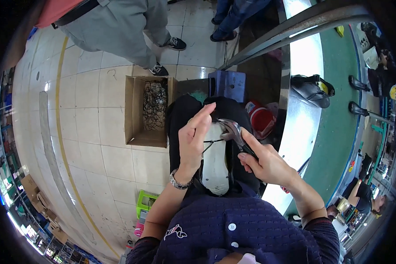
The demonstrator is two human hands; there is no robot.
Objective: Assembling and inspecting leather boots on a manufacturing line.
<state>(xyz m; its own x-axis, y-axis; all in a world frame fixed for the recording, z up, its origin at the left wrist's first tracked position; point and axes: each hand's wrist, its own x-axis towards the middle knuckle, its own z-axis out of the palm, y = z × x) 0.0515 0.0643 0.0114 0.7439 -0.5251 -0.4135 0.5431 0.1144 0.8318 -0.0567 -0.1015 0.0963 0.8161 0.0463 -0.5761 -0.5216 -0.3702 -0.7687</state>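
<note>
An upturned shoe (215, 169) lies sole up on my lap, its pale underside facing me and its toe pointing away. A thin dark cord crosses the sole. My right hand (268, 162) is closed round the dark handles of metal pincers (234, 130), whose curved head lies over the right side of the shoe's far end. My left hand (194, 138) is at the shoe's left edge with fingers stretched out and thumb side up, gripping nothing that I can see. A wristwatch is on my left wrist. The tip of the pincers' jaws is hard to make out.
A cardboard box (134, 112) of tangled dark cords stands on the floor left of my knees. A blue stool (229, 86) and a red bucket (261, 118) are ahead. A black shoe (312, 91) sits on the metal bench at right, beside a green conveyor (339, 127). Two people stand ahead.
</note>
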